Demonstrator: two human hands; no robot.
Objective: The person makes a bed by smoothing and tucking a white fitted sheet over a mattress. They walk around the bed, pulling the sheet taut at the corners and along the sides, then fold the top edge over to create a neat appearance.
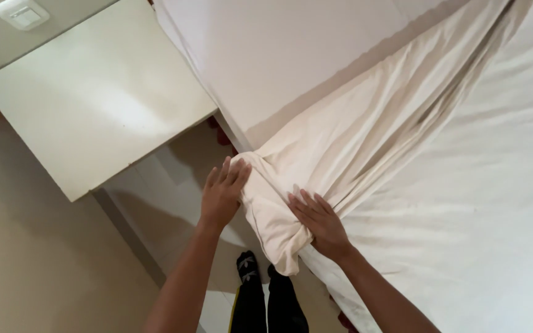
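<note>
We are working with both arms bare to beyond the elbow, no sleeves, watches or rings showing on our left hand [220,196] or right hand [319,223]. Below, we are wearing black trousers [269,308] and black socks [247,267] bearing a small white marking.

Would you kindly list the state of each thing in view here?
Cream sheet: bunched and creased at the mattress corner, end hanging down.
Mattress: partly bare at the top.
Left hand: open, flat against the sheet's bunched corner.
Right hand: open, pressing on the sheet.
White table: bare top.
</note>
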